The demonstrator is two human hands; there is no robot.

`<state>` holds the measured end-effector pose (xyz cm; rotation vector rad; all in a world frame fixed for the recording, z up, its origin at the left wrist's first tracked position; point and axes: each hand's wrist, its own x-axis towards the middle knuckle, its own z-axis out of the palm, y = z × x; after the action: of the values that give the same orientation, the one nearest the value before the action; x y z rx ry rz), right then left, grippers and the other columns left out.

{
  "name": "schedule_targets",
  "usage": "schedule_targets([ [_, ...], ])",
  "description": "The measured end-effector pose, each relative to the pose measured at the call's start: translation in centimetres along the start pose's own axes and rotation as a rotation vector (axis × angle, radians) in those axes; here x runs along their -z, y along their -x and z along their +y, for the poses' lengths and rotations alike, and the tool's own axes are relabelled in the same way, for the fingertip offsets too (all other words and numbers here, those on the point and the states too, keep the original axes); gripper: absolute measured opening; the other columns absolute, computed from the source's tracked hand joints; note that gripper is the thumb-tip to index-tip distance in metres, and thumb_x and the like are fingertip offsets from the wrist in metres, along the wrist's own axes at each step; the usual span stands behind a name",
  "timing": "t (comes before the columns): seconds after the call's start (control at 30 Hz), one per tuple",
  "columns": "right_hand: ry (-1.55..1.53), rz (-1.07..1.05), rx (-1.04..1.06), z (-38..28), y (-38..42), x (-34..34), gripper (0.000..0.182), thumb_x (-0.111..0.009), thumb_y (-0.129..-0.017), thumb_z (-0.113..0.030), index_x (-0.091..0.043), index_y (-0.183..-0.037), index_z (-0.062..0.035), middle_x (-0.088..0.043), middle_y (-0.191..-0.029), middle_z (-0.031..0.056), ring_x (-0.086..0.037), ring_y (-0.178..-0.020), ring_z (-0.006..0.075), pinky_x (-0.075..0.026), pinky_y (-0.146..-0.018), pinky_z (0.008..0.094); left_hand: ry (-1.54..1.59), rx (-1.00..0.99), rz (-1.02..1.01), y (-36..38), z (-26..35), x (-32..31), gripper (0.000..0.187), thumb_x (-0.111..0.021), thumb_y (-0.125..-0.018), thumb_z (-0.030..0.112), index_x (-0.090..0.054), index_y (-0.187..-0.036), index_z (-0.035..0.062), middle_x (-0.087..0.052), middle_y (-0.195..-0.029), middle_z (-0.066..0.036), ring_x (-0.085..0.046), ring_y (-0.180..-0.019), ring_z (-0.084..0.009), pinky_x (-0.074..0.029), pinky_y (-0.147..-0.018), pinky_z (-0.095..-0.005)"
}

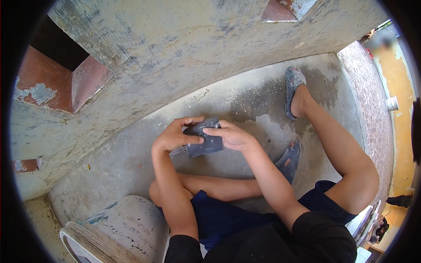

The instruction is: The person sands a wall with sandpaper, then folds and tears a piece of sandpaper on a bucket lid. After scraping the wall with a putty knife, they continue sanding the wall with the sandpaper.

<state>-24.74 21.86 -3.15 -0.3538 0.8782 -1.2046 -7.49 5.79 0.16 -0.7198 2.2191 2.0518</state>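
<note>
Item: dark grey sheet (205, 139), flat and roughly rectangular, matte, slightly curled along its upper edge, with a dusty, abrasive-looking surface. Held above the concrete floor (245, 101), in front of the person's folded legs, between both hands.

Left hand (174, 136): fingers curled closed over the left end of the sheet, thumb pressed across its face, knuckles raised.

Right hand (231, 135): closed on the right end of the sheet, thumb and forefinger pinching the upper edge, remaining fingers wrapped behind.

Second item: a pale, thin piece (177, 151) projects just below the left hand, under the sheet's lower left corner; its kind cannot be made out, and whether the left hand also grips it cannot be told.

Surroundings: weathered grey plastered wall (175, 48) with red-brown recesses, close ahead; dusty grey sandal (293, 87) on the outstretched foot, second sandal (288, 161) just beside the right forearm; worn grey curved object (116, 228) at lower left, cut off by the frame edge.

Obscured: the sheet's back face and the fingertips behind it are hidden. The far right background is blurred.
</note>
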Motion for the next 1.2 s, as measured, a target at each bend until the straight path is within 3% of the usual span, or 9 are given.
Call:
schedule_targets([
  [0.13,-0.195,0.118,0.088,-0.9,-0.4,-0.4,0.031,-0.065,-0.1,-0.025,-0.064,-0.12,-0.0014,-0.071,-0.113,0.0101,-0.071,-0.102,0.021,-0.057,-0.091,0.0371,0.219,0.143,0.438,-2.0,-0.3,-1.6,0.082,-0.088,-0.078,0.023,-0.049,-0.144,-0.0048,-0.062,-0.132,-0.021,-0.055,-0.128,-0.03,-0.046,-0.106,-0.0395],
  [0.2,-0.288,0.225,0.192,-1.5,-0.7,0.6,0.037,-0.059,-0.104,-0.025,-0.058,-0.129,0.0025,-0.066,-0.124,0.0159,-0.069,-0.11,0.0252,-0.056,-0.098,0.0413,0.196,0.152,0.449,-2.3,-0.3,-1.0,0.078,-0.083,-0.086,0.027,-0.045,-0.144,-0.0089,-0.062,-0.13,-0.023,-0.06,-0.12,-0.0308,-0.05,-0.101,-0.039],
  [0.33,-0.312,0.929,0.672,-4.9,-2.6,4.4,0.035,-0.05,-0.108,-0.026,-0.057,-0.123,0.004,-0.067,-0.114,0.0144,-0.07,-0.1,0.0275,-0.057,-0.091,0.0411,0.416,0.119,0.536,-2.6,-1.5,-0.2,0.06,-0.073,-0.095,0.024,-0.05,-0.139,-0.0088,-0.066,-0.121,-0.017,-0.066,-0.11,-0.024,-0.055,-0.093,-0.0351],
  [0.53,-0.139,1.135,0.819,-8.7,-10.1,5.7,0.028,-0.049,-0.105,-0.017,-0.058,-0.115,0.0076,-0.066,-0.108,0.0152,-0.063,-0.094,0.0221,-0.049,-0.082,0.0354,0.524,0.079,0.546,-2.8,-0.9,-0.1,0.047,-0.069,-0.098,0.024,-0.057,-0.131,-0.0079,-0.069,-0.115,-0.016,-0.068,-0.104,-0.0228,-0.056,-0.092,-0.0339],
  [0.77,0.516,1.276,0.692,-5.8,-14.7,-3.7,0.02,-0.052,-0.087,0.001,-0.061,-0.101,0.0123,-0.064,-0.105,0.0337,-0.064,-0.104,0.0431,-0.048,-0.091,0.0446,0.528,0.038,0.627,-2.9,-0.4,1.3,0.038,-0.065,-0.1,0.021,-0.061,-0.126,-0.0065,-0.07,-0.117,-0.015,-0.069,-0.104,-0.0223,-0.056,-0.091,-0.0332],
  [0.87,0.52,1.094,0.425,-5.6,-12.5,-1.4,0.021,-0.048,-0.094,0.003,-0.058,-0.112,0.0082,-0.066,-0.106,0.0233,-0.063,-0.098,0.0268,-0.048,-0.087,0.0408,0.578,0.016,0.717,-2.6,-0.1,1.9,0.034,-0.064,-0.1,0.019,-0.063,-0.124,-0.0049,-0.071,-0.116,-0.015,-0.069,-0.104,-0.0222,-0.056,-0.091,-0.0334],
  [0.97,0.317,1.211,0.64,-11.1,-7.6,2.9,0.03,-0.043,-0.091,0.009,-0.06,-0.115,0.009,-0.068,-0.105,0.0178,-0.068,-0.088,0.026,-0.056,-0.079,0.0351,0.599,0.025,0.746,-2.0,-1.2,2.1,0.032,-0.065,-0.099,0.019,-0.065,-0.123,-0.0025,-0.071,-0.117,-0.014,-0.069,-0.103,-0.0217,-0.056,-0.091,-0.0322],
  [1.07,-0.016,0.959,0.552,-13.7,-7.9,6.2,0.031,-0.041,-0.09,0.009,-0.06,-0.115,0.0129,-0.068,-0.106,0.0191,-0.07,-0.088,0.0278,-0.057,-0.073,0.0379,0.589,0.04,0.773,-1.7,-0.4,2.0,0.03,-0.065,-0.099,0.019,-0.066,-0.121,-0.0014,-0.071,-0.116,-0.014,-0.069,-0.101,-0.0209,-0.056,-0.09,-0.0317],
  [1.2,0.453,1.24,0.362,-8.2,-13.5,-1.1,0.036,-0.05,-0.088,0.002,-0.054,-0.12,0.0166,-0.059,-0.126,0.0316,-0.058,-0.119,0.035,-0.047,-0.1,0.0407,0.587,0.027,0.73,-2.4,0.1,1.6,0.03,-0.065,-0.099,0.019,-0.067,-0.121,-0.0008,-0.071,-0.114,-0.013,-0.069,-0.099,-0.0197,-0.056,-0.089,-0.0315],
])
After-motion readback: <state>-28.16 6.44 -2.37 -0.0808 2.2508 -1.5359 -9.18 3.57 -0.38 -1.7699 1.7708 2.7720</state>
